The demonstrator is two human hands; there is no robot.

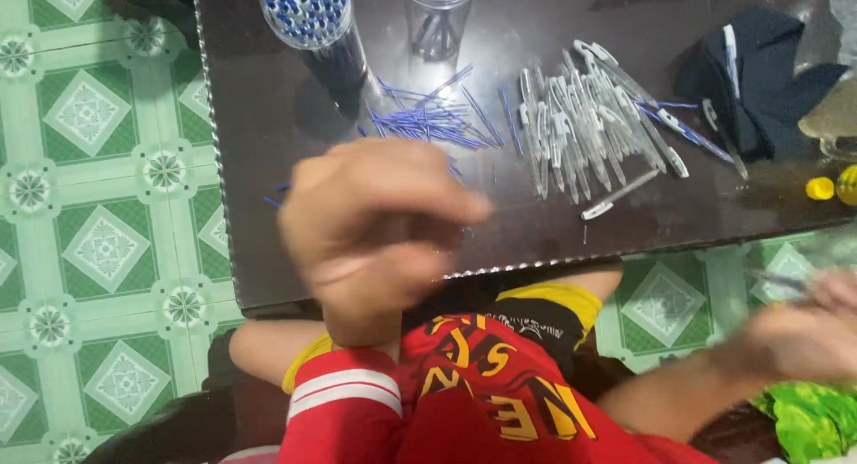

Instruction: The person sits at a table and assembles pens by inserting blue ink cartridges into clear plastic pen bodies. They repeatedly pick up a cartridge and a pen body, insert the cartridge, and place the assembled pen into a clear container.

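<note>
My left hand (pixel 375 223) hovers, blurred by motion, over the front edge of the dark table (pixel 268 161). Its fingers are curled and I cannot tell if they hold anything. Just beyond it lies a heap of thin blue refills (pixel 428 120). To their right is a pile of clear pen barrels (pixel 580 125). My right hand (pixel 803 335) is low at the right, off the table and also blurred. It seems closed on a thin pen (pixel 778 281) that sticks out to the left.
A clear cup of blue caps (pixel 308 13) and another clear cup (pixel 437 18) stand at the back. A dark cloth (pixel 759 71) with a few pens lies at the right, with yellow pieces (pixel 819 188) nearby. Green patterned floor tiles (pixel 98 205) surround the table.
</note>
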